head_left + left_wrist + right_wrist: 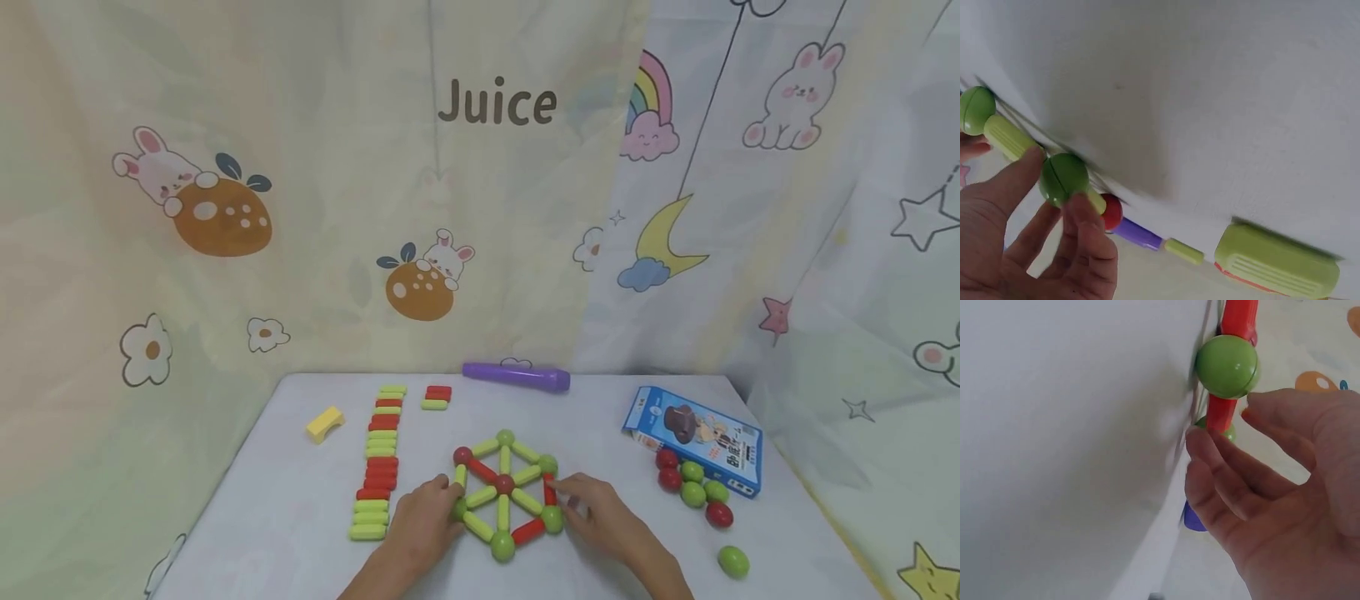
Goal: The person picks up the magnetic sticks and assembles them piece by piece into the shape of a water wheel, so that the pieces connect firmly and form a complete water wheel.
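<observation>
A flat hexagon of green and red rods joined by balls lies on the white table, with a red ball (503, 484) at its centre. My left hand (422, 518) pinches the green ball (1064, 180) at the hexagon's left corner between thumb and fingers. At the opposite side is my right hand (603, 518), its index fingertip at the upright red rod (550, 490). In the right wrist view, the fingers of that hand are loosely bent beside this rod, just beyond a green ball (1228, 366). The thumb stands apart from the fingertips.
Left of the hexagon runs a column of loose green and red rods (382, 483); a small group of rods (437, 397) and a yellow arch block (325, 425) lie nearby. A purple stick (517, 377) lies at the back. Rightward are a blue box (701, 433) and loose balls (693, 494).
</observation>
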Action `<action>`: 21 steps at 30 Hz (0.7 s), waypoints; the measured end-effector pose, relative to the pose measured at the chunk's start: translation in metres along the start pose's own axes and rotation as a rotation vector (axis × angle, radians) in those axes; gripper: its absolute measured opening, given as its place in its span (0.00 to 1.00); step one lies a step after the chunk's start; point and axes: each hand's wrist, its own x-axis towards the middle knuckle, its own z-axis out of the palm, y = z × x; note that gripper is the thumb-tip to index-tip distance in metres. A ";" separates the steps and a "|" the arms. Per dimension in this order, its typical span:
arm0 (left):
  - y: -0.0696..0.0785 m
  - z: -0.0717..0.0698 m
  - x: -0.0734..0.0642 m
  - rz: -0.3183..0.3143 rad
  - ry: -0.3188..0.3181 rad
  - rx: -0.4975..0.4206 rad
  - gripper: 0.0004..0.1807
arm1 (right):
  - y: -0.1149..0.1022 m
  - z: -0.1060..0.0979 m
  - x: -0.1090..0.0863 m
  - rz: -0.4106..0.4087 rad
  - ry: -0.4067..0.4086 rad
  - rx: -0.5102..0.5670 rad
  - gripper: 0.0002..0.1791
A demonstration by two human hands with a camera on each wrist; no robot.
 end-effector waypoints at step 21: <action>-0.055 -0.054 0.086 -0.011 0.026 -0.188 0.15 | -0.001 0.000 0.000 0.023 -0.055 0.039 0.17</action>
